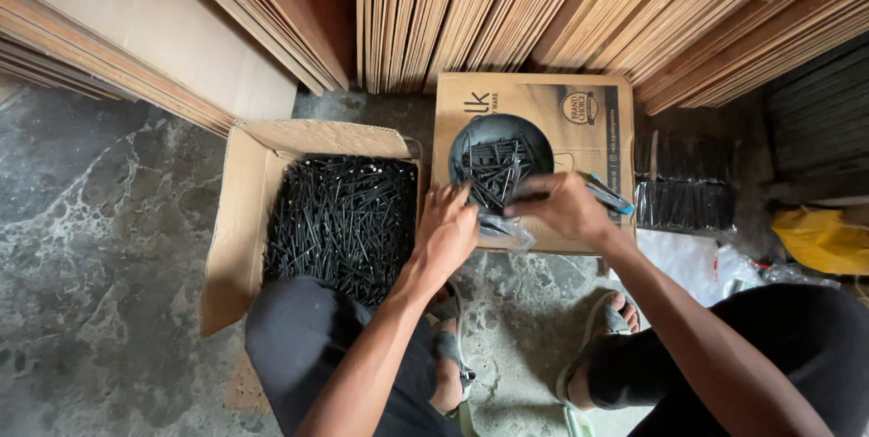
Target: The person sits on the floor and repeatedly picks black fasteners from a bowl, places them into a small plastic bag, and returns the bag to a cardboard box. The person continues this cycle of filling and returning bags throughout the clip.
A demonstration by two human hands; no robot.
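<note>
**A:** Watching the head cam: nearest me, the left hand (pixel 445 227) pinches the mouth of a small clear bag (pixel 507 232), fingers shut on the plastic. The right hand (pixel 563 208) is closed on a few black screws (pixel 529 196) just above it.

**B:** I'd hold that bag mouth wide and feed them in points-down so they don't snag.

**A:** Yep. Supply's in the black bowl (pixel 500 155) on the flat carton (pixel 534 111) beyond; open screw box (pixel 342 215) sits left.
</note>
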